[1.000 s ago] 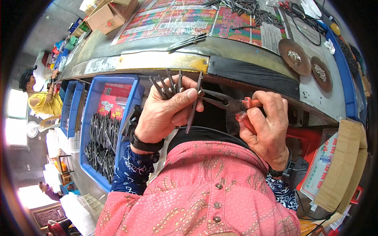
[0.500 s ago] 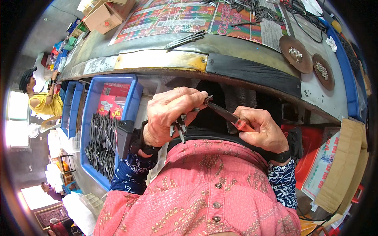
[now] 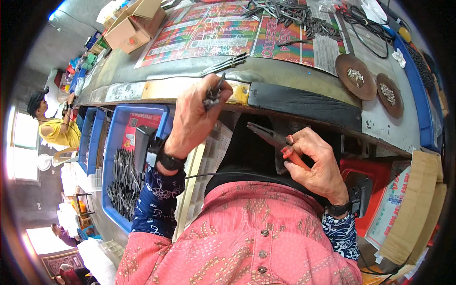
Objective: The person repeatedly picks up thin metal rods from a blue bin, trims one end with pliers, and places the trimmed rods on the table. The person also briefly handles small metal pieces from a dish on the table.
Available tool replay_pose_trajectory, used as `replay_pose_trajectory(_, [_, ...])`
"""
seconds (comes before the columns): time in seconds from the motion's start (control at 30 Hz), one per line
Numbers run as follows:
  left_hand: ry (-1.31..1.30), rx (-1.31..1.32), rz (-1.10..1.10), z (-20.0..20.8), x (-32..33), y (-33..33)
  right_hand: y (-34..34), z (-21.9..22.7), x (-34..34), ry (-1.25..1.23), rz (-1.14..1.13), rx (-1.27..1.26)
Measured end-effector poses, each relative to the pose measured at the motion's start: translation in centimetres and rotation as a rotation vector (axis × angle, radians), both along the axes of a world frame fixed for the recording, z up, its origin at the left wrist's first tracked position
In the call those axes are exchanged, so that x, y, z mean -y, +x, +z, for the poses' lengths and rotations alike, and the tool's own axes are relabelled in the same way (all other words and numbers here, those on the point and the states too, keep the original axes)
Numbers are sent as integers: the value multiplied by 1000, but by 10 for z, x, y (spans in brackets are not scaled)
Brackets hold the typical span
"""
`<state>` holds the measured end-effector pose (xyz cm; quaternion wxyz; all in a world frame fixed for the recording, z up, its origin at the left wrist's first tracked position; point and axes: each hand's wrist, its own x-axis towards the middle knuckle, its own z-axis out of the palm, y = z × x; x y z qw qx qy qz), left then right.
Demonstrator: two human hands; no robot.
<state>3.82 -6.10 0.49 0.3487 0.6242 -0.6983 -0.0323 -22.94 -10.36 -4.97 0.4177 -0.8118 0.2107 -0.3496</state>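
My left hand (image 3: pixel 192 118) is closed around several small dark metal parts (image 3: pixel 214 95), over the front edge of the workbench. A few long dark strips (image 3: pixel 227 62) lie on the bench just beyond it. My right hand (image 3: pixel 316 164) grips a pair of red-handled pliers (image 3: pixel 270 137) above my lap. The plier jaws point up and left, with nothing visible between them, and are apart from the left hand. To the left, beneath the bench edge, a blue bin (image 3: pixel 105 190) holds many thin dark pieces (image 3: pixel 122 183).
The metal-topped workbench (image 3: pixel 199 64) carries a heap of dark parts (image 3: pixel 285 14), an opened cardboard box (image 3: pixel 135 28) and two brown dishes (image 3: pixel 343 85) (image 3: pixel 398 111) of small silvery pieces. Cables (image 3: pixel 365 23) lie at far right. A person in yellow (image 3: pixel 61 130) works at far left.
My left hand has moved up and away from the pliers, taking the dark parts toward the bench. The pliers stay in my right hand, their jaws now free of the part.
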Motion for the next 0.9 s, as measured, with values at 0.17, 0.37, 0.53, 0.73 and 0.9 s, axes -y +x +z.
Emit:
replay_pose_trajectory(0.17, [128,-157,23,0,27,15,1,1,0,-66,-40,-69])
replay_pose_trajectory(0.37, [-73,183,23,-13,60,28,1,-2,2,-69,-75,-80])
replay_pose_trajectory(0.53, [-27,377,100,-21,69,31,3,-5,6,-110,-97,-32])
replay_pose_trajectory(0.73, [-34,461,103,-27,71,27,1,-7,7,-68,-106,-64])
replay_pose_trajectory(0.9, [-53,434,37,-25,68,28,3,-7,8,-103,-98,-46])
